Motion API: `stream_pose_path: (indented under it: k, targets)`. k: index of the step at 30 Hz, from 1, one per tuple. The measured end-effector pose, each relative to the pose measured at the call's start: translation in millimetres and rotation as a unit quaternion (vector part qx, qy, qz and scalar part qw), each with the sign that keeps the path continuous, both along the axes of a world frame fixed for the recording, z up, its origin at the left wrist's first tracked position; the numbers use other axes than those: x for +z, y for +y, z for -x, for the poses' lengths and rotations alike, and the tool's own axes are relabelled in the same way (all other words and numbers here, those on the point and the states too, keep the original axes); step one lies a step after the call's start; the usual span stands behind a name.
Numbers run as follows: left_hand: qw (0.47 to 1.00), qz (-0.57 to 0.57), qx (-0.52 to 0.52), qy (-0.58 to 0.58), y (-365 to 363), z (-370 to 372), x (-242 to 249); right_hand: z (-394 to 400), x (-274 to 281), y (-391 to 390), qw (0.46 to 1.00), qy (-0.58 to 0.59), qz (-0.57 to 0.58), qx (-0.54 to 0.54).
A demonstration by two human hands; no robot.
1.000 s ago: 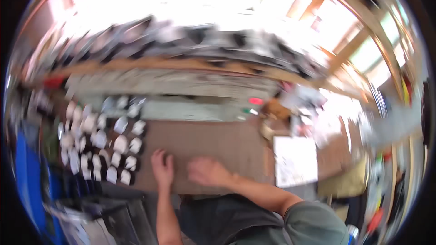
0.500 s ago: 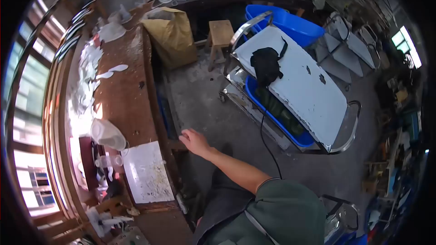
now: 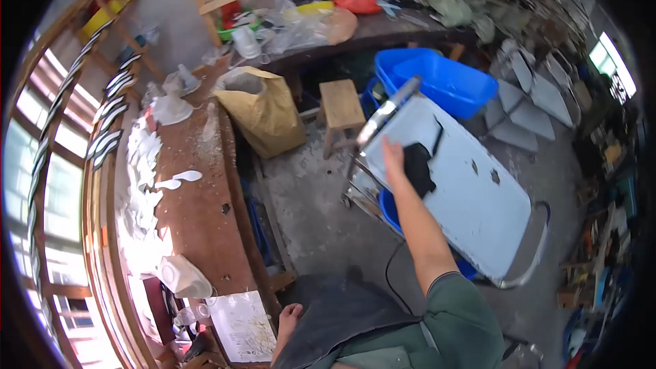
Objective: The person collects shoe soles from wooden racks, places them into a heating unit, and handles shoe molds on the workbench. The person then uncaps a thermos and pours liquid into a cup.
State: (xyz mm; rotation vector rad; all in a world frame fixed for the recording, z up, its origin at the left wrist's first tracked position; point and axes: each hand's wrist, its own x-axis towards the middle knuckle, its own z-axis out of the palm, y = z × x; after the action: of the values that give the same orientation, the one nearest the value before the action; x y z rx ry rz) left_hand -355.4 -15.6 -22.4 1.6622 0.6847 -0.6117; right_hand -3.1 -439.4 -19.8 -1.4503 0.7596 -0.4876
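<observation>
head view: at the bottom edge of the frame, a dark apron and a green sleeve show nearest the camera. the left hand sits low, left of the apron, its fingers curled inward; whether they pinch anything i cannot tell. just left of it, a stained white board lies on the brown workbench, which runs up the left part of the frame. a white container rests above the board, and two flat white pieces lie farther up the bench. at lower middle, a dark cord curves across the floor. the right arm reaches up past it, and the right hand is over the upper left part of a white-topped trolley, fingers fairly straight and close together. the black item lies on that top, just right of the hand; whether the two touch, or the fingers grip it, i cannot tell. beyond, toward the upper middle, stand a wooden stool, a brown paper bag and a blue tub. at the top, a red plastic bag lies on a back bench.
</observation>
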Motion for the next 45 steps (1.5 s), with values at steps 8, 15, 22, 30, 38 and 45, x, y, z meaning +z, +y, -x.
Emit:
stream_pose_path:
  k: [8, 15, 22, 30, 38, 45]
  targets:
    - [0.993, -0.083, 0.072, -0.046, 51, -95, -23, -109, -18, 10, 0.940, -0.160, -0.294, 0.065]
    - [0.971, -0.209, 0.027, -0.113, 112, -255, 69, -98, -54, -6, 0.983, 0.145, 0.042, -0.103]
    - [0.750, -0.537, 0.280, -0.264, 244, -390, 222, -210, 144, 204, 0.888, -0.094, 0.427, 0.143]
    - [0.764, -0.513, 0.391, 0.009, 372, -574, 275, -399, 208, 548, 0.657, -0.291, 0.215, 0.662]
    - [0.655, -0.511, 0.531, -0.167, 373, -635, 240, -527, 268, 793, 0.432, -0.239, 0.526, 0.693]
    - [0.621, -0.433, 0.574, -0.311, 379, -621, 224, -552, 255, 787, 0.520, -0.239, 0.271, 0.774]
